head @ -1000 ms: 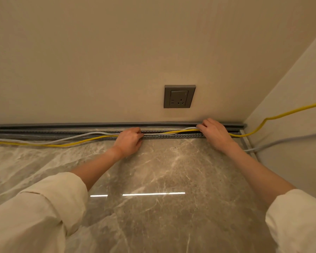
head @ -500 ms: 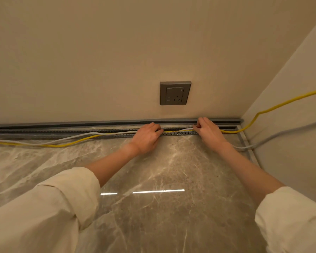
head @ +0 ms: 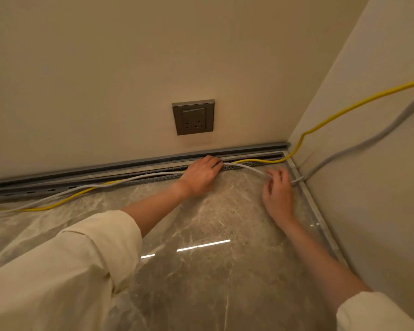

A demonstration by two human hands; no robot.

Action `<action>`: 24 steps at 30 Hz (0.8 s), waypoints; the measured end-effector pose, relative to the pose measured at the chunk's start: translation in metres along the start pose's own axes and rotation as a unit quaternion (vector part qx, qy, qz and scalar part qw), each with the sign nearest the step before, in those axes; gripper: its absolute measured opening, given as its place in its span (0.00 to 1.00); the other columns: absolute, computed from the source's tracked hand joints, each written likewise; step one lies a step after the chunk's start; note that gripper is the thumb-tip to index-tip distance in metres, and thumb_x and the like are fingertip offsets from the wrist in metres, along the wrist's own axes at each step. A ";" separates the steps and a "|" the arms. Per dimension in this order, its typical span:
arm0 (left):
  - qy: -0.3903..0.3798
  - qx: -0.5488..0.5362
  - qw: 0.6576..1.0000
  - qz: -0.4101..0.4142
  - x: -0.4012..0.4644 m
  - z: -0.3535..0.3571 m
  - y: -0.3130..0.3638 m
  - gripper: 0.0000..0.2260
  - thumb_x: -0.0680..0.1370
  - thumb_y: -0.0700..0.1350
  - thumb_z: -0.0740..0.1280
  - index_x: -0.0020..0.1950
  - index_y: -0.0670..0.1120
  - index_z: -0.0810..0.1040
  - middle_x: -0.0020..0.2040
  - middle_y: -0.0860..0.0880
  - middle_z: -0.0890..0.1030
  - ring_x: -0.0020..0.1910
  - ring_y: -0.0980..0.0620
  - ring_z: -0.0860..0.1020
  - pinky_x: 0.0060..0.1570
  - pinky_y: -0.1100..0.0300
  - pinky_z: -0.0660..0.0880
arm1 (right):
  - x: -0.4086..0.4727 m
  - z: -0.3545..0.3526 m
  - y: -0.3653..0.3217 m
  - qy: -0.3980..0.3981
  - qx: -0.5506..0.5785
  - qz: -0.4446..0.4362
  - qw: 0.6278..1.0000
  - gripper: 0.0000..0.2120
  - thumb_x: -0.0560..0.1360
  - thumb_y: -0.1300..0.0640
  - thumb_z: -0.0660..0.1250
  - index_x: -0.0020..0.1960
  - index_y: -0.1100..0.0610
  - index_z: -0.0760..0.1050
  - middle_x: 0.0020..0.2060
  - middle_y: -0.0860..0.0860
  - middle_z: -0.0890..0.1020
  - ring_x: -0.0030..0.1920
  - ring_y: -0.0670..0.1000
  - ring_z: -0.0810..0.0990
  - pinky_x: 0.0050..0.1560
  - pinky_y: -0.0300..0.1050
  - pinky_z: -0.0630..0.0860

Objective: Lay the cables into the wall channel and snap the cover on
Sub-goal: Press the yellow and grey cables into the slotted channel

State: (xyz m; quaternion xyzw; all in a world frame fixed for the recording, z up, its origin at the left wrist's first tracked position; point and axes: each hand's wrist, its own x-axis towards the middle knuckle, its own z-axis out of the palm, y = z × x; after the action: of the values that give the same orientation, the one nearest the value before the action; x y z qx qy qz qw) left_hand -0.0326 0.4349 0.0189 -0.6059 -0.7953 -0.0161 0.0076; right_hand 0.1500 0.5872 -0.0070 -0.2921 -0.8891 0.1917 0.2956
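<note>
Left hand (head: 201,175) fingers flat pressing cables into channel (head: 153,174); right hand (head: 279,194) fingers pinching grey cable (head: 249,168)

Warm, dim light fills the scene. A bright strip glares on the glossy floor (head: 201,247). Wide-angle bending curves the edges.

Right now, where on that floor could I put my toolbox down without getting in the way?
The marble floor between the two forearms is bare. It is crowded along the wall channel, where the left hand, right hand, yellow cable and grey cable gather.
</note>
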 end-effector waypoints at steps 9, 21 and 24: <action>0.014 0.012 1.000 -0.007 0.031 -0.003 0.018 0.15 0.79 0.39 0.59 0.66 0.41 0.70 0.64 0.41 0.74 0.62 0.42 0.71 0.56 0.49 0.74 | 0.015 0.025 -0.010 0.051 0.313 0.460 0.829 0.11 0.72 0.60 0.64 0.32 0.61 0.76 0.25 0.55 0.79 0.20 0.50 0.75 0.24 0.42 0.75; 0.054 -0.065 0.994 -0.074 0.038 0.006 0.022 0.13 0.80 0.41 0.58 0.59 0.38 0.76 0.58 0.41 0.78 0.57 0.43 0.73 0.50 0.48 0.76 | 0.032 0.029 -0.016 0.242 0.359 0.399 0.809 0.06 0.74 0.60 0.68 0.47 0.64 0.77 0.33 0.53 0.79 0.26 0.35 0.75 0.29 0.26 0.69; 0.050 -0.050 0.994 -0.079 0.038 0.008 0.023 0.12 0.79 0.39 0.59 0.60 0.38 0.75 0.59 0.41 0.76 0.57 0.43 0.72 0.50 0.50 0.76 | 0.040 0.018 -0.019 0.201 0.406 0.357 0.817 0.10 0.74 0.62 0.68 0.54 0.62 0.77 0.37 0.55 0.80 0.29 0.39 0.76 0.32 0.34 0.73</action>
State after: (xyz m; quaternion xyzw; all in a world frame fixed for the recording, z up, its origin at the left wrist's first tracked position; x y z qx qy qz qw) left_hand -0.0202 0.4777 0.0125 -0.5395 -0.8373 -0.0871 0.0156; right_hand 0.1046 0.5951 0.0058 -0.4743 -0.4850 0.5647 0.4700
